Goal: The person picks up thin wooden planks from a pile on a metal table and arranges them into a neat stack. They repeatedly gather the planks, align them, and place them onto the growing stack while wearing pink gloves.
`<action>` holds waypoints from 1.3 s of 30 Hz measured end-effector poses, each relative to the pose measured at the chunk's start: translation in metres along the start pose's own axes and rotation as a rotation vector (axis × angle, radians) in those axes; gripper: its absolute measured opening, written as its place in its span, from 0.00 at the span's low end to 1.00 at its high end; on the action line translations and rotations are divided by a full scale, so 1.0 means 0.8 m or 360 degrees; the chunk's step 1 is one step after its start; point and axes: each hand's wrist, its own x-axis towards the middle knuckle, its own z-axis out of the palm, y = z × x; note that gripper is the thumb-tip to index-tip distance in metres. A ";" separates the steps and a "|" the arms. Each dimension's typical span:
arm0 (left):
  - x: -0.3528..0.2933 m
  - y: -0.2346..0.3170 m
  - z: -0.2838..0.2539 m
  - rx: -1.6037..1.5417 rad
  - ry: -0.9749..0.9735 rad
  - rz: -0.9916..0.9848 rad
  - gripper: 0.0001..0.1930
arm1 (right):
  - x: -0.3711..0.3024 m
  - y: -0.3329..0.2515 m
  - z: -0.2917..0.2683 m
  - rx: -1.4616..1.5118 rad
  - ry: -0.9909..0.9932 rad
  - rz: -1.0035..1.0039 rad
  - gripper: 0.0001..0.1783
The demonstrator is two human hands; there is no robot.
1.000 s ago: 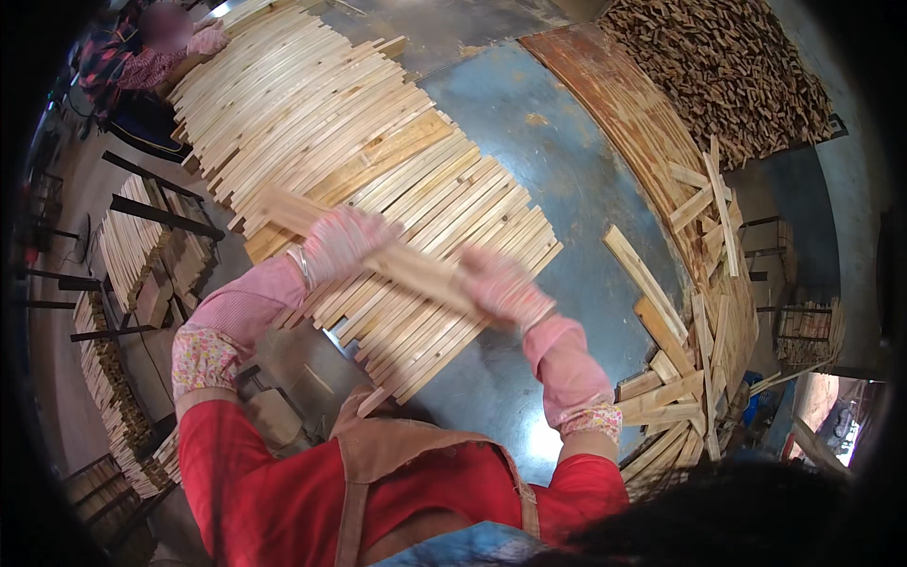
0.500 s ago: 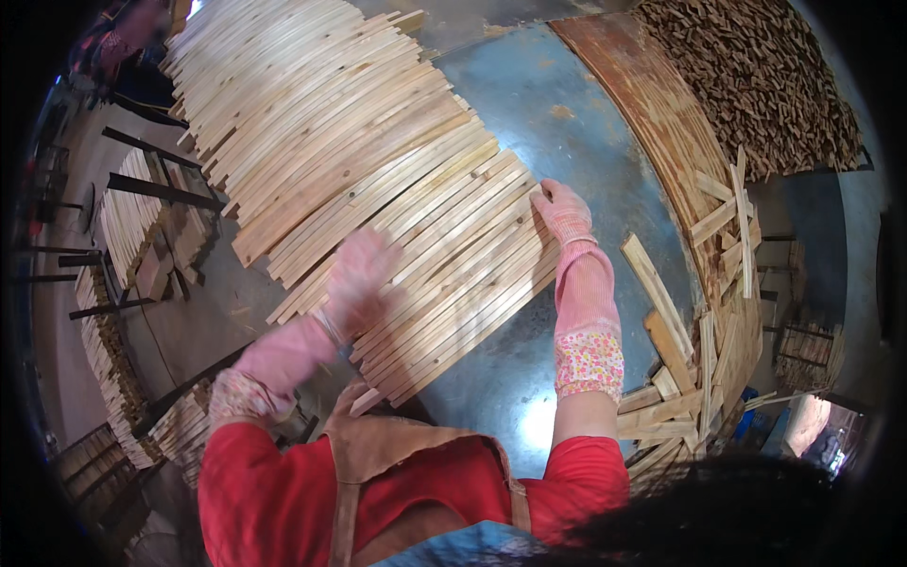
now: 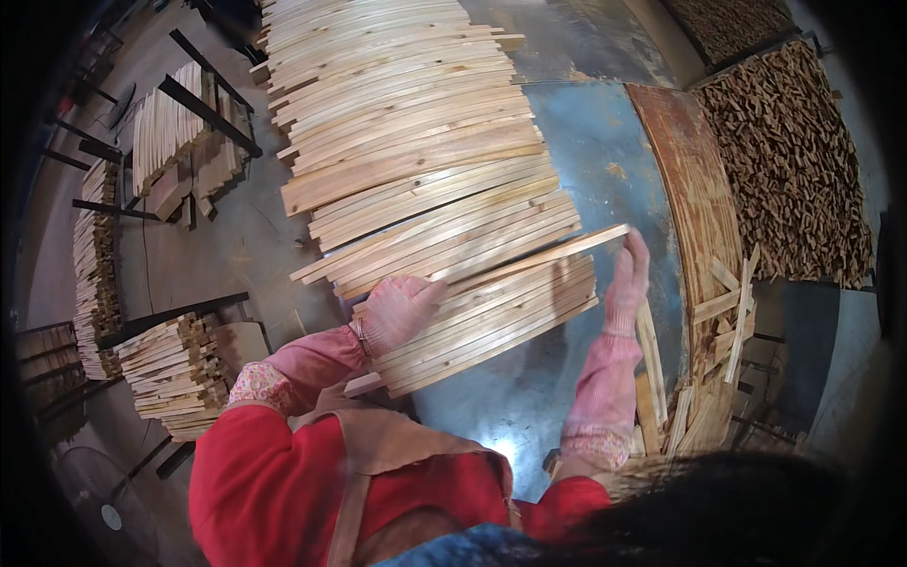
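Note:
Rows of pale wooden strips (image 3: 425, 123) lie side by side on a blue-grey metal table. One wooden strip (image 3: 548, 255) sits raised and at a slant over the near rows, a dark gap showing beside it. My left hand (image 3: 402, 310), in a pink glove, is closed around the left end of this strip, its thumb toward the wood. At the other end, my right hand (image 3: 627, 283), also in a pink glove, has its fingers stretched upward and touches the strip's tip. Its thumb is partly hidden.
Loose offcuts (image 3: 690, 406) lie along the table's right side, by a worn brown board (image 3: 685, 161). A large pile of short wood pieces (image 3: 789, 161) stands at the far right. On the left are stacked strips (image 3: 179, 373), black metal bars (image 3: 210, 113) and a fan (image 3: 104, 506).
The view has shifted, and the strips appear farther right. My left hand has closed on one strip, which is now raised. My right hand's fingers have straightened against its end.

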 end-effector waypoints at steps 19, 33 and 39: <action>0.156 -0.166 -0.164 0.0348 -0.0175 -0.0431 0.46 | -0.379 -0.005 0.226 0.0166 -0.0247 0.1356 0.55; -0.027 -0.001 -0.054 0.0463 -0.0437 -0.0753 0.57 | -0.448 0.008 -0.015 -0.0768 0.0296 0.1219 0.42; -0.038 0.011 0.043 0.0672 0.0371 0.0239 0.49 | -0.634 0.102 -0.316 -0.1153 0.2477 0.1619 0.42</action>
